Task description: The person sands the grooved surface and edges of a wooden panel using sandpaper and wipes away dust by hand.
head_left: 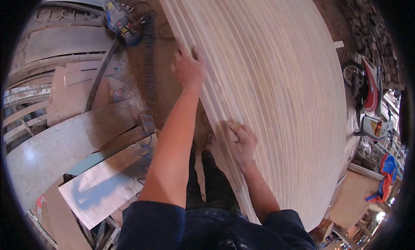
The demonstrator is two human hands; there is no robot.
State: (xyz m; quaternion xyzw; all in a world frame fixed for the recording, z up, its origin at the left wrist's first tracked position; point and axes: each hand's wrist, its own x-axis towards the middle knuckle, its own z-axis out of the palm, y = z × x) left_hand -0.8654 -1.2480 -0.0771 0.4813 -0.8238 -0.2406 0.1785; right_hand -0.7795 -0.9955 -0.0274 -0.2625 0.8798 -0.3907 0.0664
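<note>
Workshop: hands (188, 69) on grooved panel (276, 90)

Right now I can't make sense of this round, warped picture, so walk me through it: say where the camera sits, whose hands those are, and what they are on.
There is one picture, taken by a camera worn on a person's head, looking down; the wide lens bends the edges. No machine is here, only the person's two bare hands. The left hand lies flat near the edge of a large grooved wooden panel. The right hand, lower down, presses a small pale piece, possibly sandpaper, onto the same panel. Below, the person's dark trousers and feet show. To the left lie loose wooden boards, a coiled blue hose and a blue tool. A motorbike stands at the right.
</note>
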